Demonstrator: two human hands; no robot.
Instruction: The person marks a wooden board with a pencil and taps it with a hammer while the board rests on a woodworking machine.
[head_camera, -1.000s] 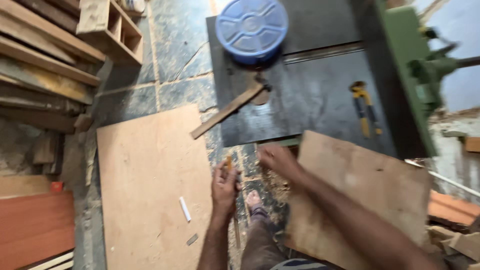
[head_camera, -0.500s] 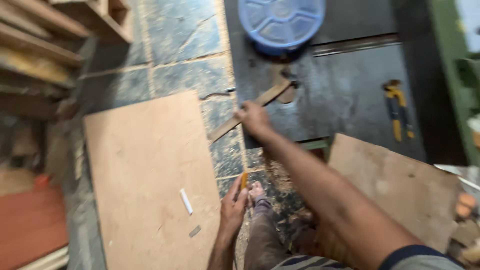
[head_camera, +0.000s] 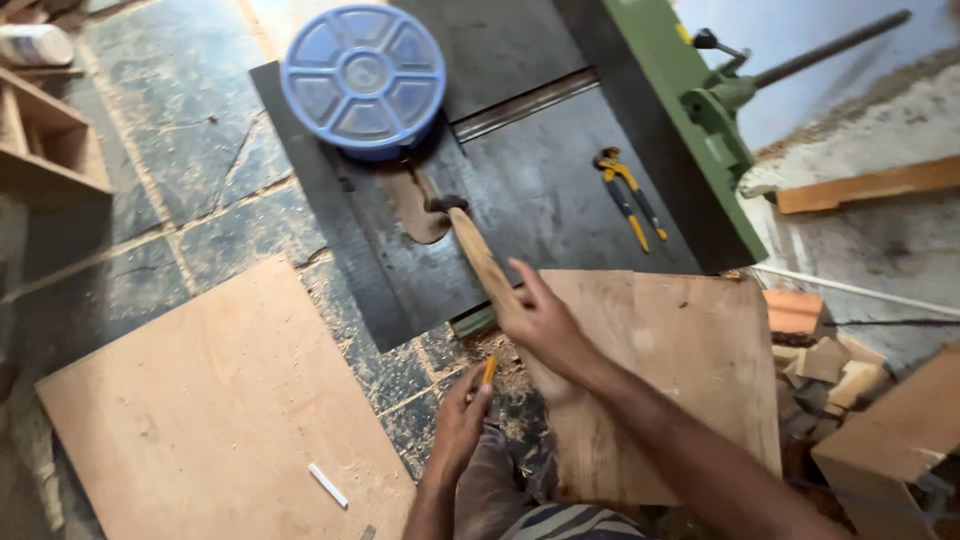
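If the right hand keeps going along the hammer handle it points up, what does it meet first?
The right hand would likely reach the hammer head first, then the blue round lid beyond; depth is unclear.

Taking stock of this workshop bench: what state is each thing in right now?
Hammer: lying on the machine table, handle gripped by the right hand.
Pencil: held upright in the left hand.
Blue container: lid on.
Pliers: lying untouched.
Plywood sheet: flat on the floor.
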